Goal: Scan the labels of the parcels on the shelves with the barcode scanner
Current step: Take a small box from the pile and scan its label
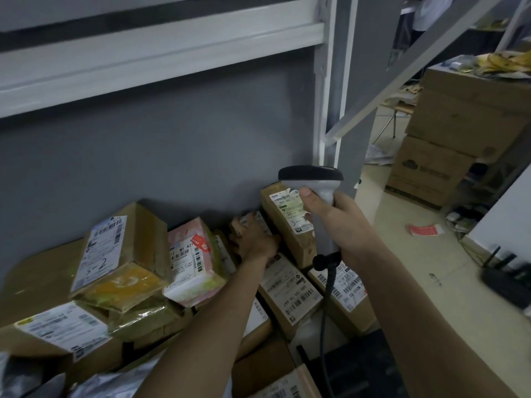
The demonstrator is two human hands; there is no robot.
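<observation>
My right hand (336, 222) grips the grey handle of a barcode scanner (311, 176), whose black head points left and down over the shelf. Its coiled cable (326, 305) hangs below my wrist. Just behind the scanner leans a brown box with a white label (290, 209). My left hand (254, 239) reaches deep into the pile and closes on a small labelled parcel (247, 221) at the back. Several more parcels lie around: a pink one (192, 259), a tilted brown one with a label marked 3-2 (103, 248), and flat labelled boxes (293, 288) under my arms.
A white shelf beam (149, 61) crosses overhead and a grey back panel (161, 156) closes the shelf. A white upright post (327, 81) stands at the shelf's right end. Stacked cardboard cartons (459, 133) stand on the floor at right, with a black router (505, 277) nearer.
</observation>
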